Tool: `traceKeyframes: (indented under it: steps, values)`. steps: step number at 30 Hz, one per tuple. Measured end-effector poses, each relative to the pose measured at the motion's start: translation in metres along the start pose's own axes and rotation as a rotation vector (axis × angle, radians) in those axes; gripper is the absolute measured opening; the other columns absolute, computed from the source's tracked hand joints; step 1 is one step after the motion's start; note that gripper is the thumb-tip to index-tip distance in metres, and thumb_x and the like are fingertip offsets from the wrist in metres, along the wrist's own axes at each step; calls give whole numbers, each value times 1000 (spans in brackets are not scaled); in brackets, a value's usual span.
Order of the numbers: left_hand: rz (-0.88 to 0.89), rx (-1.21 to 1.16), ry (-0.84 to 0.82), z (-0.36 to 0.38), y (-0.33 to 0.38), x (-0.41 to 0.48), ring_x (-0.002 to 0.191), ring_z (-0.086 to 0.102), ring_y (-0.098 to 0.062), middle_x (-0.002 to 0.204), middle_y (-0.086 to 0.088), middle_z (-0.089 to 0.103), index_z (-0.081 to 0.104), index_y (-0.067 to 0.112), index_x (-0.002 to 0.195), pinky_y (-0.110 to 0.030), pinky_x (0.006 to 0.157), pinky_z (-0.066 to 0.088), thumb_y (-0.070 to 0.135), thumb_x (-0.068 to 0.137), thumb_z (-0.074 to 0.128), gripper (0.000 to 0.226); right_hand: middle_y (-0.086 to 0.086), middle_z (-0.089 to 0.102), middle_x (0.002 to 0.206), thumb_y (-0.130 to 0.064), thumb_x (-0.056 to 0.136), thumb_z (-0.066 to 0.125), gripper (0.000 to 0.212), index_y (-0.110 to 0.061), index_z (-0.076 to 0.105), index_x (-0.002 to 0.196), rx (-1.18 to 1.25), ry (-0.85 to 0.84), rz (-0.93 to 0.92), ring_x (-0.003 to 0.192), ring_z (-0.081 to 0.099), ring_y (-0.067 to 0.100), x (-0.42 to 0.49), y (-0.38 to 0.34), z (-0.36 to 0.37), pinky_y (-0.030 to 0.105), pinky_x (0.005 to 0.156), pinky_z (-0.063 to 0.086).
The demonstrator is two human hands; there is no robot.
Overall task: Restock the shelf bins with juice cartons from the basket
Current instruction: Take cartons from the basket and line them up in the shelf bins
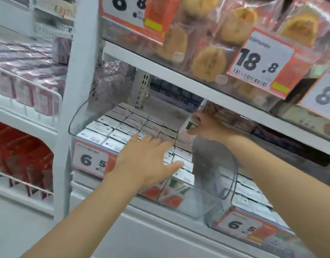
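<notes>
Wrapped pastries [208,62] on upper shelf behind price tag "18.8" [261,64]. Red packets [28,164] low left behind wire rail. Pinkish packs [24,90] above them, blurred.

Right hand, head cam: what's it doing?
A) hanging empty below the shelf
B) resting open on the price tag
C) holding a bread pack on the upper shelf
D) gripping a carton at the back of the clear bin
D: the right hand is closed around a white carton with a green mark, held upright toward the rear of the clear bin, while the left hand is spread open over the front rows.
</notes>
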State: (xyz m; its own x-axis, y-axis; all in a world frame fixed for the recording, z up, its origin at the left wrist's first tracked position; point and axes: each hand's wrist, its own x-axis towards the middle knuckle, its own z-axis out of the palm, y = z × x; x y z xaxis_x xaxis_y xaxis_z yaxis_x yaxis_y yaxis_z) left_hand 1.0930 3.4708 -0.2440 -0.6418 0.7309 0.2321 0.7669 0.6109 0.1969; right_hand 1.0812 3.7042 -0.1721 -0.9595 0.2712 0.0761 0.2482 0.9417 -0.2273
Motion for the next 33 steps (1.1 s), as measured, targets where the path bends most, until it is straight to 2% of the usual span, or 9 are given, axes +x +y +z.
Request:
traceKeyframes:
  steps: [3, 7, 10, 15, 20, 24, 26, 29, 33]
  values:
    - [-1, -16, 21, -1, 2, -2, 144, 21, -15, 153, 9, 33, 27, 35, 148, -45, 119, 13, 76, 83, 12, 78, -13, 48, 97, -22, 85, 69, 18, -27, 56, 97, 294, -330, 163, 89, 52, 5, 13, -2, 11, 22, 68, 47]
    - [-4, -32, 27, -3, 4, -5, 144, 20, -14, 153, 9, 32, 27, 32, 148, -45, 118, 15, 74, 81, 9, 81, -2, 48, 121, -30, 80, 62, 8, -29, 55, 84, 268, -507, 249, 117, 44, 16, 23, -4, 24, 32, 78, 47]
    - [-3, -30, 22, -3, 4, -6, 144, 21, -14, 152, 9, 33, 29, 31, 147, -45, 118, 16, 74, 80, 7, 83, 5, 35, 145, -26, 86, 57, 26, -20, 54, 111, 322, -520, 277, 138, 35, 25, 20, -2, 25, 45, 104, 40]
    - [-9, -17, -19, -5, 5, -6, 143, 23, -14, 153, 7, 33, 31, 29, 147, -44, 119, 16, 74, 82, 11, 82, -5, 15, 161, -32, 87, 59, 81, -24, 16, 154, 146, -291, 97, 143, 24, 14, -5, -14, 21, 31, 111, 29]
    - [-75, -34, 73, -16, 14, -16, 132, 41, -17, 139, 2, 50, 45, 25, 138, -43, 115, 24, 65, 88, 39, 65, 3, 39, 149, -26, 84, 67, 69, -21, 37, 146, 46, -8, -186, 132, 41, 18, -80, -41, 15, 20, 97, 32]
    - [-65, -18, 357, -17, 52, -58, 96, 56, -27, 98, -3, 62, 58, 17, 103, -41, 76, 43, 38, 82, 65, 31, 1, 52, 110, -13, 79, 68, 46, -17, 56, 123, 171, 154, -298, 82, 47, 8, -169, -56, 27, 20, 80, 38]
    - [-136, -158, 322, -5, 76, -91, 89, 57, -26, 92, -1, 60, 54, 20, 93, -39, 66, 45, 35, 81, 66, 23, -3, 53, 96, -8, 76, 65, 33, -14, 62, 108, 268, 226, -345, 69, 42, -1, -214, -53, 42, 17, 71, 36]
    - [-220, -287, 69, 41, 106, -139, 92, 57, -19, 98, 5, 59, 54, 24, 96, -33, 71, 45, 38, 83, 66, 23, -6, 53, 91, -9, 76, 65, 27, -17, 64, 102, 328, 100, -290, 67, 44, -3, -275, -24, 89, 19, 70, 40]
    - [-326, -483, -200, 111, 131, -203, 83, 53, -16, 96, 4, 57, 57, 19, 97, -33, 78, 46, 34, 85, 67, 21, -2, 58, 95, -15, 83, 67, 18, -17, 63, 101, 334, -362, -9, 77, 49, 12, -352, 44, 188, 27, 73, 42]
